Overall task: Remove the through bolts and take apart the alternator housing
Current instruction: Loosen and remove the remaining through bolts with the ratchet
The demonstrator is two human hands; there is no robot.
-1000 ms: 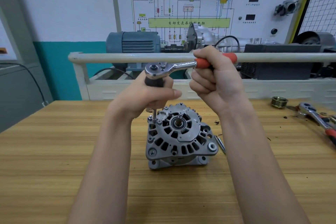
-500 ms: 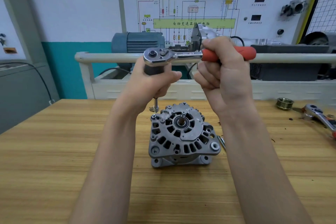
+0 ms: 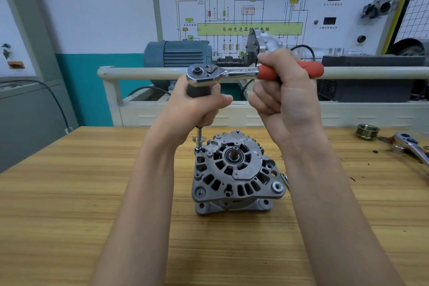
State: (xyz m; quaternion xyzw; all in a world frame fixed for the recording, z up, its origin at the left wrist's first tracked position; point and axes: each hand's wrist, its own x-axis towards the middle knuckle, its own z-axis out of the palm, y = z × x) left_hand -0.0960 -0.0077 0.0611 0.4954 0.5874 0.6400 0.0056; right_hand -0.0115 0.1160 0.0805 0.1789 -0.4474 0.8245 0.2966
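The left hand [image 3: 197,109] is wrapped around the dark extension grip [image 3: 199,91] directly under the ratchet head [image 3: 204,74], fingers curled and thumb laid across. The right hand [image 3: 285,100] is closed in a fist on the red handle [image 3: 301,69], which is held level, out to the right of the head. Below the left hand a slim driver shaft [image 3: 199,137] is seen dropping to the through bolt [image 3: 197,150] at the rear-left corner of the alternator [image 3: 234,174], which stands shaft-up on the wooden bench [image 3: 69,204]. The step is judged to be the loosening of this bolt. For it to go well, the shaft should be kept plumb over the bolt by the left hand with steady downward pressure, while the handle is swung in short, flat arcs so that the bit is not cammed out and the unclamped housing is not tipped. Right of the alternator a loose bolt [image 3: 285,179] is lying; farther right a brass pulley [image 3: 368,131] and a second ratchet [image 3: 411,146] are set down.
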